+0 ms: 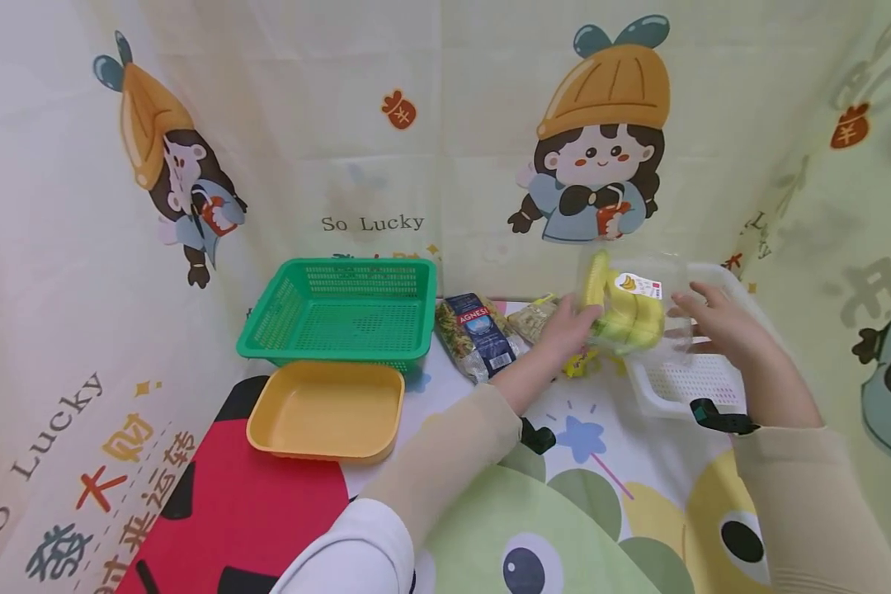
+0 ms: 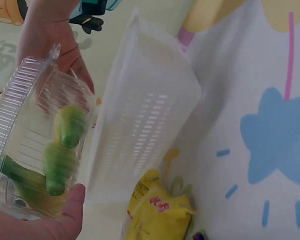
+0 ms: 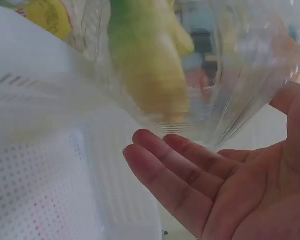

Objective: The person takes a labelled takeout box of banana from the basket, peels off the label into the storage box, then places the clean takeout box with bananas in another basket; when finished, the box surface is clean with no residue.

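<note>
A clear plastic box of bananas (image 1: 628, 312), with a white label on its lid, is held up at the right, over the white basket's left part. My left hand (image 1: 568, 330) grips its left end; in the left wrist view the thumb (image 2: 75, 205) lies along the box's edge and the other fingers are mostly hidden. At the opposite end is my right hand (image 1: 728, 323), palm turned toward the box. In the right wrist view its fingers (image 3: 185, 170) are extended, with the tips right at the box's lower edge. Green banana ends show through the plastic.
A white perforated basket (image 1: 686, 384) stands below the box. Left of it lie a yellow packet (image 1: 581, 363), a bag of light-coloured food (image 1: 532, 320) and an Agnesi pasta bag (image 1: 478, 334). Further left are a green basket (image 1: 341, 322) and an orange-yellow tub (image 1: 327, 410).
</note>
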Motion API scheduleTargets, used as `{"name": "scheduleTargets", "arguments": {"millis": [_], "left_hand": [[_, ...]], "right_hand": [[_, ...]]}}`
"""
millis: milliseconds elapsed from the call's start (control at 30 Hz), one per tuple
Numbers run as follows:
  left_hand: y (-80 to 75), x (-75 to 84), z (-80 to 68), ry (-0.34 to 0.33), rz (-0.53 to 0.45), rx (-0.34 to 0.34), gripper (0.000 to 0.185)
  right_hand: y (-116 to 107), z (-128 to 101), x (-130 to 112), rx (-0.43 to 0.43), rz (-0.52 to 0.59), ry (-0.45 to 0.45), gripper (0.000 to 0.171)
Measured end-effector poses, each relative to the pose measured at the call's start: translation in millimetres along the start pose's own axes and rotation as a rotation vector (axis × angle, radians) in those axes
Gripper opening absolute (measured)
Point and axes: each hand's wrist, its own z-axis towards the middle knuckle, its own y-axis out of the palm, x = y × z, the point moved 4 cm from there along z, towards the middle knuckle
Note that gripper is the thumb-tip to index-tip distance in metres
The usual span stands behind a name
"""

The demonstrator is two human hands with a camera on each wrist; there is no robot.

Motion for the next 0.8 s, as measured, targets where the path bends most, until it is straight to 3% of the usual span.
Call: {"name": "scheduleTargets", "arguments": {"millis": [133,233,433,667,800], "left_hand": [[-16.9,-8.6,-4.3,-0.002,-0.116,-0.080,0.061],[-28.7,-12.7,-9.1,0.012,-0.146,-0.142,0.060],[-56.6,-16.4,-28.1,0.032,-0.100,-0.212,0.062],[-89.6,-28.2,-48.4,-0.036,-0.132,-0.254,0.055],[-105.5,-33.0,-59.8,-0.041,-0.129,-0.294,0.052]], "right_hand": [[11,2,-5,0.005,0.014,-0.033,0.093],[17,3,-9,0.011,0.029,-0.052,0.093],[32,2,-17,-0.014,0.082,-0.087,0.089],[47,4,-24,-0.031,0.107,-0.102,0.083],[53,5,-27,-0.042,0.098,-0.140,0.081]]}}
